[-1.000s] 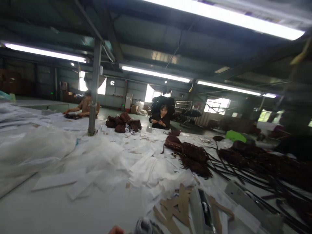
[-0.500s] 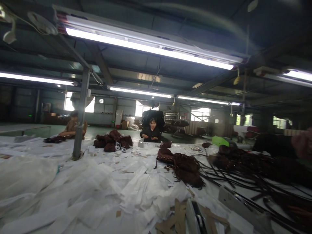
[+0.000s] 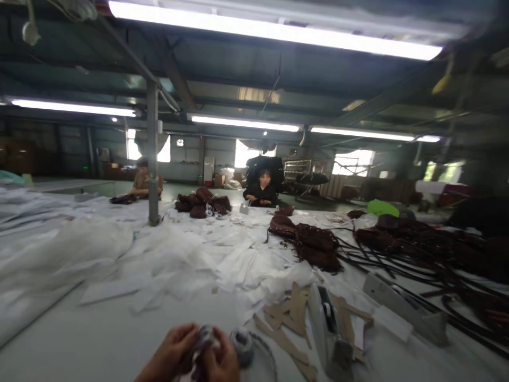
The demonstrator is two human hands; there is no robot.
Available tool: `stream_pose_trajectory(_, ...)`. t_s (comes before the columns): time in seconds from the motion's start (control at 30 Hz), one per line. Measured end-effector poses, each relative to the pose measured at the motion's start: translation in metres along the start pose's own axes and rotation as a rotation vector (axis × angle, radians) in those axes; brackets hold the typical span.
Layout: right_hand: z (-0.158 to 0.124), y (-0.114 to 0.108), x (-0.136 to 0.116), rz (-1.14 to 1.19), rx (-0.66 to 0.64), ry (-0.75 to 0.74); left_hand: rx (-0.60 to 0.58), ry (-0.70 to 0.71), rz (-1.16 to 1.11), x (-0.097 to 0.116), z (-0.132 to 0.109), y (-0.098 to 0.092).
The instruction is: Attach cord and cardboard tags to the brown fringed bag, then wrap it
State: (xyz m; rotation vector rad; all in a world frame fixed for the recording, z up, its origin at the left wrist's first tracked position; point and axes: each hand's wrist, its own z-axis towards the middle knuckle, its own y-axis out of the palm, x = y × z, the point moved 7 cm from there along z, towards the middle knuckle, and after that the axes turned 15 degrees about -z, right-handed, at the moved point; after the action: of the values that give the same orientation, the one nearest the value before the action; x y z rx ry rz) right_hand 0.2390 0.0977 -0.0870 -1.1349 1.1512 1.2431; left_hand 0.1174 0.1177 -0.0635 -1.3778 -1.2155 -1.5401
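Clasping a small grey-white bundle (image 3: 236,345), possibly cloth, in left hand (image 3: 170,353) and right hand (image 3: 220,363), low over the near edge of the white table (image 3: 99,339). Best done with a firm fingertip pinch, keeping clear of the cardboard strips (image 3: 292,313) alongside

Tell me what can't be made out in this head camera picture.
1. Grey-white item in the left hand and right hand: blurred and half covered by fingers, head view.
2. Both hands: cut off by the bottom edge.
3. Dark brown heap at right: motion blur hides whether it is bags or only straps.
4. Seated person at the far side: too small to see what their hands hold.
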Motion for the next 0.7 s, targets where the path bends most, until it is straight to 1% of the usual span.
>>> stream_pose_trajectory(0.03, 0.003, -0.005, 0.002, -0.033, 0.005, 0.020, -0.006, -0.019, -0.016, -0.005, 0.005, -0.003)
stream_pose_trajectory(0.07, 0.005, -0.014, -0.002, -0.129, 0.052, -0.015, -0.025, -0.031, 0.021, -0.008, 0.008, -0.005)
stream_pose_trajectory(0.1, 0.007, -0.019, -0.008, -0.221, 0.044, -0.054, -0.051, -0.058, 0.080, -0.012, 0.011, -0.006)
stream_pose_trajectory(0.17, 0.008, -0.024, -0.023, -0.405, -0.040, -0.119, -0.090, -0.094, 0.144, -0.016, 0.015, -0.006)
stream_pose_trajectory(0.23, 0.006, -0.024, -0.034, -0.566, -0.147, -0.153, -0.128, -0.097, 0.193, -0.015, 0.015, -0.001)
stream_pose_trajectory(0.27, 0.005, -0.023, -0.036, -0.628, -0.180, -0.152, -0.148, -0.087, 0.220, -0.013, 0.015, 0.002)
stream_pose_trajectory(0.33, 0.004, -0.023, -0.034, -0.704, -0.202, -0.122, -0.184, -0.070, 0.266, -0.010, 0.013, 0.008)
stream_pose_trajectory(0.43, 0.006, -0.021, -0.023, -0.695, -0.240, -0.083, -0.217, -0.087, 0.287, -0.010, 0.011, 0.012)
stream_pose_trajectory(0.5, 0.008, -0.019, -0.016, -0.665, -0.295, -0.080, -0.238, -0.128, 0.265, -0.012, 0.009, 0.011)
stream_pose_trajectory(0.57, 0.011, -0.018, -0.009, -0.606, -0.332, -0.045, -0.265, -0.171, 0.224, -0.013, 0.006, 0.010)
stream_pose_trajectory(0.63, 0.011, -0.017, -0.004, -0.480, -0.346, 0.032, -0.304, -0.202, 0.179, -0.012, 0.002, 0.008)
stream_pose_trajectory(0.7, 0.007, -0.014, 0.001, -0.282, -0.381, 0.131, -0.371, -0.250, 0.129, -0.015, -0.004, 0.007)
